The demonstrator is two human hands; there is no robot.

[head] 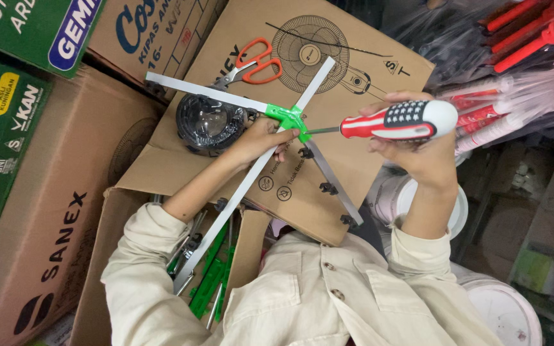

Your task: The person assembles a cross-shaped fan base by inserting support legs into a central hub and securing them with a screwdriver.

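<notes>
Head view: the picture looks down, seemingly turned about, on a person in a cream shirt working over a large cardboard box (354,45) printed with a fan drawing, which serves as the worktop. The left hand (261,138) is closed around a cross of flat metal bars (251,176) just below the green plastic hub (286,117) where the bars meet, thumb and fingers pinching it steady. The right hand (418,150) is wrapped fully around the fat handle of a red, white and blue screwdriver (395,120), whose thin shaft runs to the hub and touches its edge.

Relative to the green hub: orange-handled scissors (254,64) lie on the box just beyond it, a dark round part wrapped in clear plastic (208,122) sits beside it near the left hand, and small black fittings stud the bar that runs away from it toward the shirt. Farther from it, by the left sleeve, an open carton holds more bars with green pieces (209,275). On the hub's screwdriver side lie bagged red-handled tools (520,38) and white buckets (504,311).

The cross looks light but stiff, its thin bars long enough to swing and lever about; holding it close to the hub seems best. The plastic hub could likely crack under a slipping tip.
</notes>
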